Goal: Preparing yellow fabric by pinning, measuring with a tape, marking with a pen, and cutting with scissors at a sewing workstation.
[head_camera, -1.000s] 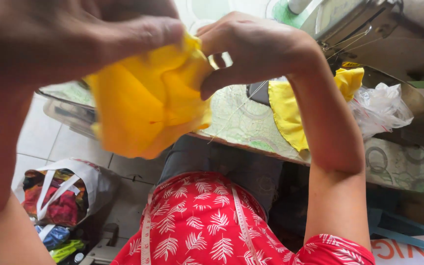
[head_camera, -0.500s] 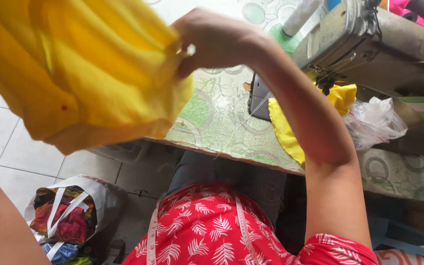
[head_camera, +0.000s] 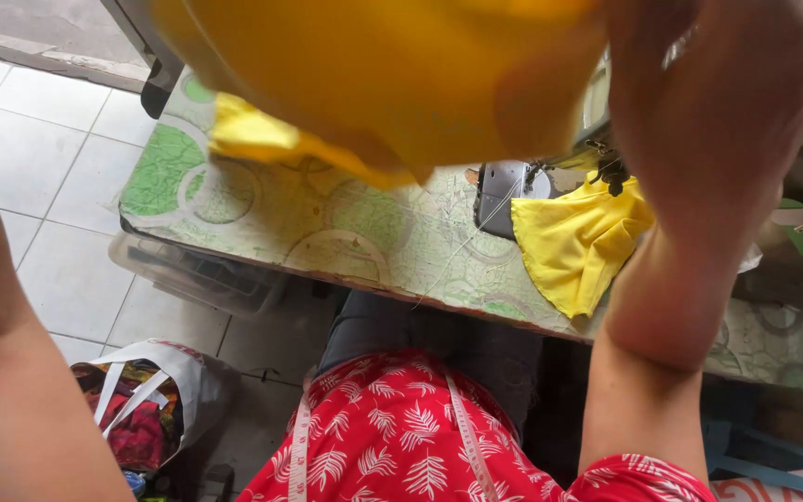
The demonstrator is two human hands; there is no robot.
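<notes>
A big yellow cloth (head_camera: 392, 74) fills the top of the head view, raised close to the camera and blurred. My right hand (head_camera: 727, 102) is closed on its right edge, with the forearm running down to the bottom of the frame. My left forearm (head_camera: 2, 372) rises along the left edge; that hand is out of the frame. A second yellow piece (head_camera: 578, 242) lies on the table (head_camera: 327, 232) under the sewing machine (head_camera: 513, 191). A strip of yellow (head_camera: 253, 139) hangs from the raised cloth over the table.
The table has a green patterned cover. Under its left end is a clear plastic bin (head_camera: 197, 274). A white bag of coloured fabric (head_camera: 141, 409) stands on the tiled floor. A measuring tape (head_camera: 462, 418) hangs over my red leaf-print top.
The yellow cloth has been lifted higher and nearer the camera, moving to the right. My left hand has gone out of the frame. The view has tilted down toward the table.
</notes>
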